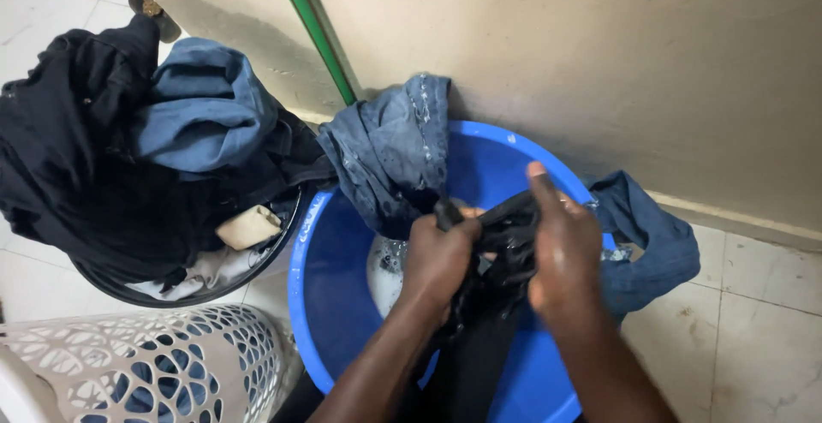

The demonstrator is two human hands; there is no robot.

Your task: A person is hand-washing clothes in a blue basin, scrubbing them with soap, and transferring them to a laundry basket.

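While bent over a round blue plastic wash basin (pixel 325 303) against a beige wall (pixel 599 38): left hand (pixel 438 256) and right hand (pixel 561 247), each grip clamped on a wet black cloth garment (pixel 488 303) at the basin's centre. Draped over the rim at 12 and 3 o'clock, soaked blue denim jeans (pixel 390 149). At 9 o'clock, a black tub (pixel 111 290) heaped with dark clothes; at 7 o'clock, a white perforated laundry basket (pixel 154 363).
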